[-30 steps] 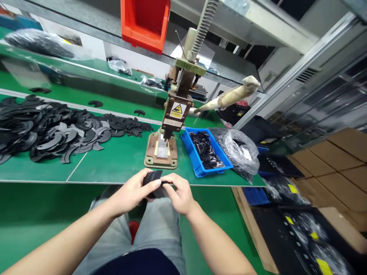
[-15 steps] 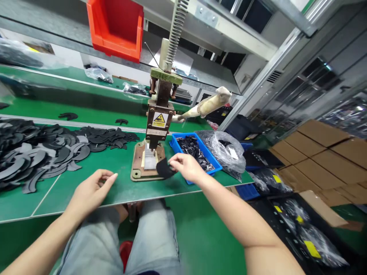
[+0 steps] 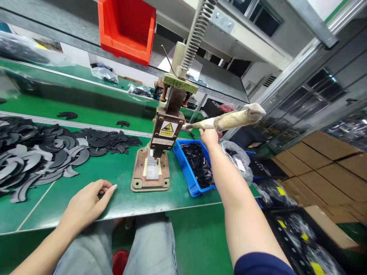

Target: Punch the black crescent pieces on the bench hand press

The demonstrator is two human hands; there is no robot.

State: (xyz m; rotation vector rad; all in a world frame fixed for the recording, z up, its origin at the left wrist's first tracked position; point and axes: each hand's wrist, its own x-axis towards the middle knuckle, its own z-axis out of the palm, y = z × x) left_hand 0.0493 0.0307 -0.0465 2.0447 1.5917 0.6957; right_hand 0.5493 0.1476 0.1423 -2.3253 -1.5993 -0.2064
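Note:
My left hand (image 3: 89, 200) rests on the green bench near its front edge, thumb and curled fingers apart, with nothing in it. My right hand (image 3: 209, 136) reaches past the far end of a blue bin (image 3: 187, 177) that holds small black parts (image 3: 196, 158). The press's pale, wrapped lever (image 3: 232, 119) partly hides its fingers, so I cannot tell whether they hold anything. Between my hands stands a hand press (image 3: 166, 128) with a yellow warning label. Its base (image 3: 137, 172) carries a light metal block (image 3: 152, 171) under the punch, with no black piece on it.
A heap of flat, curved black pieces (image 3: 57, 152) covers the bench's left side. Two more pieces lie behind the rail. A clear plastic bag (image 3: 239, 160) sits right of the blue bin. A red bin (image 3: 126, 32) hangs overhead. Cardboard boxes (image 3: 329, 172) are stacked at right.
My right hand has moved away from the press base, forward and right beyond the blue bin. The black piece it held is no longer clearly visible. My left hand stays on the bench.

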